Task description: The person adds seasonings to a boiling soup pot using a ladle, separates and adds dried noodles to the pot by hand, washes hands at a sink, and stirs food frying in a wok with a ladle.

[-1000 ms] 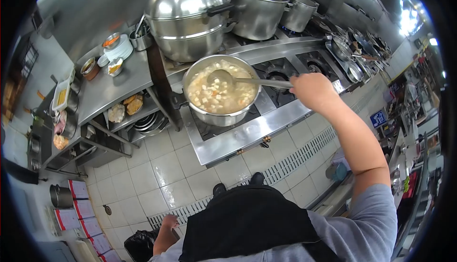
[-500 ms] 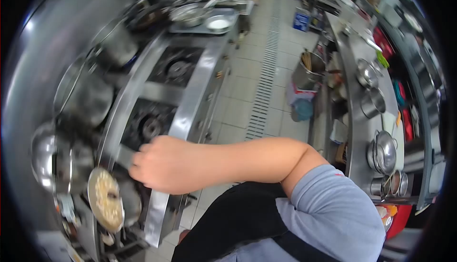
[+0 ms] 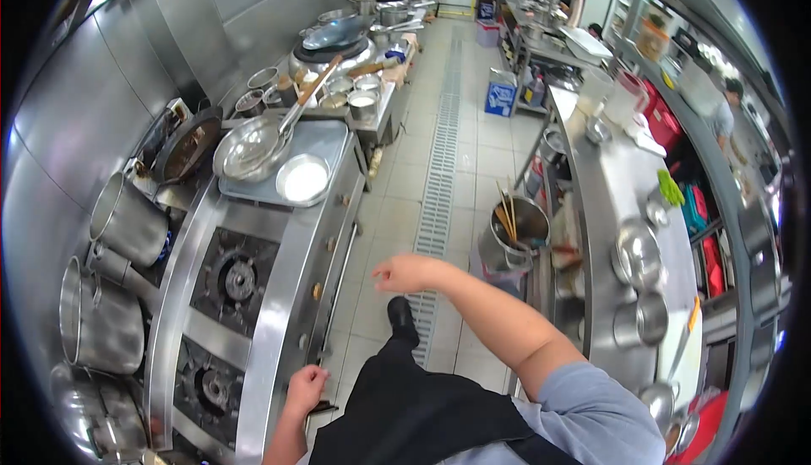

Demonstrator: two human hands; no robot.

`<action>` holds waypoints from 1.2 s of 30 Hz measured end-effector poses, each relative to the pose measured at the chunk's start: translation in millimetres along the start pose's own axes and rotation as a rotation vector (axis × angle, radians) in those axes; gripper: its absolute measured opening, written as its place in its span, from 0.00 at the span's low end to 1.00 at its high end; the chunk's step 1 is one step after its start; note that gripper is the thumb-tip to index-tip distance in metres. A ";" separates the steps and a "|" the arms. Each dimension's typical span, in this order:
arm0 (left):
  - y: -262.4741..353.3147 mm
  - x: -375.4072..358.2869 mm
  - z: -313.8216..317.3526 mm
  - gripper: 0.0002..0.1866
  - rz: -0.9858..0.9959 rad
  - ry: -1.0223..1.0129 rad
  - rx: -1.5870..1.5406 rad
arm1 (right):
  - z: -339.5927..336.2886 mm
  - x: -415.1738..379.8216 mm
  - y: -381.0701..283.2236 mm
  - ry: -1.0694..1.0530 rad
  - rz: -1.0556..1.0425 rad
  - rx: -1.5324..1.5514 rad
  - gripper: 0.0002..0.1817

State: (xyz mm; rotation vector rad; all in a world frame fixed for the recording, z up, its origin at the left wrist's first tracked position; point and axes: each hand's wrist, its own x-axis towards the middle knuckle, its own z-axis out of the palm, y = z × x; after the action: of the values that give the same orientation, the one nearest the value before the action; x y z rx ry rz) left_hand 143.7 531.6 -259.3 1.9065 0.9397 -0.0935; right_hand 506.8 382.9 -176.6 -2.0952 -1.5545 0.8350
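Note:
My right hand (image 3: pixel 404 273) reaches out over the tiled aisle, above the floor drain (image 3: pixel 439 169), with its fingers loosely curled and nothing visible in them. Low beside the stove's front edge is my left hand (image 3: pixel 307 387), its fingers bent inward; no object shows in it. The steel stove (image 3: pixel 274 296) with two bare burners lies to the left. A metal tray (image 3: pixel 338 140) at its far end carries a strainer (image 3: pixel 245 151) and a bowl of white contents (image 3: pixel 302 179).
Large steel pots (image 3: pixel 101 321) line the stove's left side. A bucket with wooden sticks (image 3: pixel 514 233) stands right of the drain. The right counter (image 3: pixel 604 212) holds bowls and pans. Another person (image 3: pixel 725 114) is visible behind the shelves at far right.
The view has shifted toward the aisle. My right arm has moved away from the stove to over the floor, and my left hand has come into view. The pan of food is out of view.

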 end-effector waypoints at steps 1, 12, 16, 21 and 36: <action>42.3 27.3 -2.2 0.14 0.003 0.017 -0.009 | -36.7 18.1 23.8 -0.069 -0.015 0.112 0.26; 430.3 369.1 60.6 0.18 0.571 -0.486 0.045 | -134.9 -98.4 439.1 0.664 0.650 0.318 0.15; 564.1 481.3 103.7 0.17 0.755 -0.693 0.167 | -128.4 -168.1 424.0 0.979 1.048 1.178 0.14; 679.0 632.4 157.9 0.16 0.742 -0.692 0.070 | -162.9 -151.1 542.7 1.042 1.226 1.419 0.17; 811.7 1025.1 178.1 0.15 0.185 -0.365 -0.135 | -761.6 329.5 901.9 0.563 0.503 0.280 0.20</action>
State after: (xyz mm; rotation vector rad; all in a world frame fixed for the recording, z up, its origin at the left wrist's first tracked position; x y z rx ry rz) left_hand 1437.4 785.7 -205.5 1.7643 0.5099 -0.2533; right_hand 1728.0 449.5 -255.7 -2.2641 -0.5983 0.4994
